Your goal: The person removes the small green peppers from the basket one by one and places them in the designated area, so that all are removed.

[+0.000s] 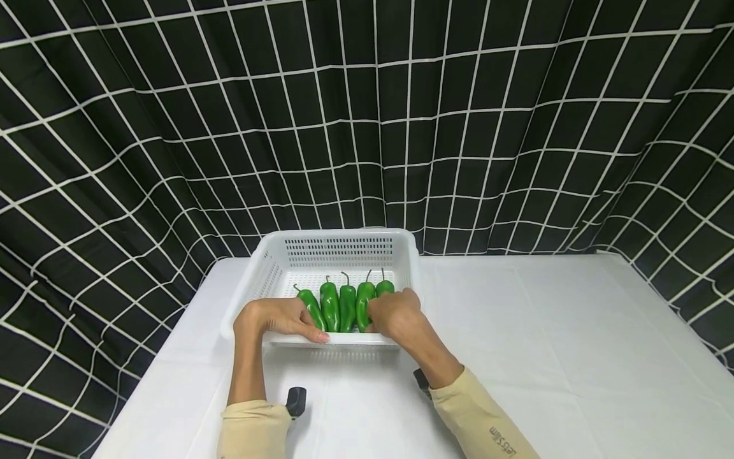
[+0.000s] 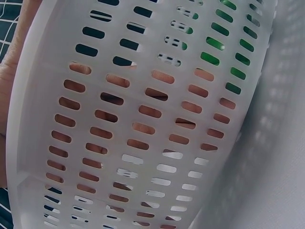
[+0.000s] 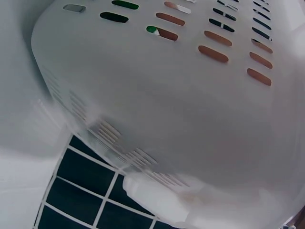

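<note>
Several green peppers [image 1: 347,307] lie side by side in a white slotted plastic basket [image 1: 344,234], stems toward the far wall. My left hand [image 1: 278,317] reaches over the near left part of the basket, its thumb along the near rim and its fingers beside the leftmost pepper [image 1: 309,305]. Through the slots in the left wrist view, the left fingers [image 2: 150,111] show inside. My right hand [image 1: 395,313] is curled over the rightmost pepper [image 1: 385,286], hiding its lower part, with fingertips against the neighbouring pepper [image 1: 364,299]. The right fingers [image 3: 213,53] show through slots in the right wrist view.
The basket stands on a white-covered table [image 1: 516,331], toward its far edge. A black curtain with a white grid [image 1: 367,127] hangs behind and at both sides. A small black device [image 1: 296,401] sits at the left wrist.
</note>
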A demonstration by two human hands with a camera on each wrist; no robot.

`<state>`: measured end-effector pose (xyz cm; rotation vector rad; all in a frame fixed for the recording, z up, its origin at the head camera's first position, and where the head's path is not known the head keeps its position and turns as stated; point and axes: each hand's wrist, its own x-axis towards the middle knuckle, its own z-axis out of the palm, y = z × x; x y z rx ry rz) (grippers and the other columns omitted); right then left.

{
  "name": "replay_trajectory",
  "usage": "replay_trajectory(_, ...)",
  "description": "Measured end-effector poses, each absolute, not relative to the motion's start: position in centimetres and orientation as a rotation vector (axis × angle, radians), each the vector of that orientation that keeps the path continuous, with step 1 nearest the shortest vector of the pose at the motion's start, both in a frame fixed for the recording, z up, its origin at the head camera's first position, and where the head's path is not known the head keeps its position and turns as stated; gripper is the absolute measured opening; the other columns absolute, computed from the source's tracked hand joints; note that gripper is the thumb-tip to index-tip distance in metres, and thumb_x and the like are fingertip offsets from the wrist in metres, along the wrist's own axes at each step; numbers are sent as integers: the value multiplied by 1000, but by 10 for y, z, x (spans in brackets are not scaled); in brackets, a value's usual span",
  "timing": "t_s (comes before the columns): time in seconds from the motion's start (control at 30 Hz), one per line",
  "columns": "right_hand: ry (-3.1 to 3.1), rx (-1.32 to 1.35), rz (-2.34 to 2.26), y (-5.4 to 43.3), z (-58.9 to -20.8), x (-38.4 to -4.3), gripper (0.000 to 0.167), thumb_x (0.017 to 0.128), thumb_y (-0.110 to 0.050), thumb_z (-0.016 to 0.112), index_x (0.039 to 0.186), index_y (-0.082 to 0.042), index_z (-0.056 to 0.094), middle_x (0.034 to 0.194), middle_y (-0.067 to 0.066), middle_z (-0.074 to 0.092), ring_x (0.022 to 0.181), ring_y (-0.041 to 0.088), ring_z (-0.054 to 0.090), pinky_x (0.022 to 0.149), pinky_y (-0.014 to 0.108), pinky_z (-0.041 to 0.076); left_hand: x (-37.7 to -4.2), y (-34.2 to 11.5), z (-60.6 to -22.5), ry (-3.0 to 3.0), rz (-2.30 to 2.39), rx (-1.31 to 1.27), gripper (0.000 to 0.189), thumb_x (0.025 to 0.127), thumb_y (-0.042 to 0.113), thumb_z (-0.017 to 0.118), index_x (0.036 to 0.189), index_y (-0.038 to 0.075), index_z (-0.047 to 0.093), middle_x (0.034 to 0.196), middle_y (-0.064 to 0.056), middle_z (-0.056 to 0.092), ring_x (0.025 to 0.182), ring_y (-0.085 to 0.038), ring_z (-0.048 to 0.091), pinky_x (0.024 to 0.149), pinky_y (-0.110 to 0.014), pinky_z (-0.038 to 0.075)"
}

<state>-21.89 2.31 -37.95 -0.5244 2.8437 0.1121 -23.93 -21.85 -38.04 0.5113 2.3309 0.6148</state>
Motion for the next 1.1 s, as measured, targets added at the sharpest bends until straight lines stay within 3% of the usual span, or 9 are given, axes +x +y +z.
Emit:
replay_trajectory(0.07, 2851, -522, 110, 23, -379, -220, 36, 90, -47, 76, 70, -19, 65, 75, -1, 70, 69, 16, 62, 81, 39, 54, -240, -219, -380, 2336, 614, 512, 50, 80, 68, 75, 59, 25, 58, 57, 13, 35, 62, -4, 27, 60, -25, 24)
replay_trajectory(0.27, 2918, -472, 122, 19, -383, -221, 11, 97, -13, 68, 91, -10, 77, 86, 8, 75, 70, 18, 61, 81, 41, 57, -241, -221, -379, 2350, 605, 500, 54, 82, 74, 70, 63, 24, 63, 57, 13, 39, 61, -4, 30, 59, -23, 27)
replay_trajectory(0.4, 2950, -452, 122, 17, -386, -221, 13, 98, -9, 65, 98, -9, 77, 85, 8, 74, 70, 19, 61, 80, 40, 56, -241, -224, -376, 2442, 584, 449, 64, 91, 78, 55, 77, 19, 78, 72, 10, 67, 70, -3, 57, 65, -27, 46)
replay_trajectory(0.53, 2956, -453, 125, 17, -387, -221, 11, 98, -10, 66, 99, -10, 77, 82, 8, 71, 68, 19, 60, 79, 40, 57, -238, -225, -373, 2549, 605, 281, 65, 98, 69, 54, 106, 10, 79, 96, -7, 80, 94, -17, 74, 78, -45, 58)
replay_trajectory(0.63, 2957, -456, 127, 18, -388, -222, 11, 97, -9, 66, 98, -9, 77, 81, 8, 71, 68, 19, 61, 79, 41, 58, -238, -221, -374, 2641, 598, 176, 63, 98, 60, 62, 128, 5, 68, 106, -15, 77, 101, -28, 73, 85, -52, 57)
replay_trajectory(0.77, 2969, -466, 84, 19, -388, -223, 10, 95, -5, 67, 92, -8, 76, 79, 7, 70, 66, 20, 60, 78, 41, 59, -241, -213, -378, 2706, 544, 188, 70, 99, 53, 65, 148, 4, 53, 139, -22, 65, 130, -42, 62, 106, -59, 49)
replay_trajectory(0.87, 3005, -499, 36, 20, -389, -223, 13, 94, -2, 68, 85, -9, 73, 77, 7, 68, 65, 19, 58, 72, 41, 59, -243, -209, -380, 2696, 533, 223, 72, 99, 51, 66, 152, 5, 49, 153, -21, 55, 145, -46, 49, 114, -62, 43)
replay_trajectory(1.1, 3084, -518, 36, 21, -389, -223, 14, 96, -2, 67, 87, -11, 73, 84, 10, 74, 68, 22, 66, 65, 43, 61, -245, -203, -381, 2693, 517, 264, 72, 99, 49, 67, 153, 5, 48, 155, -21, 52, 146, -47, 46, 115, -63, 42)
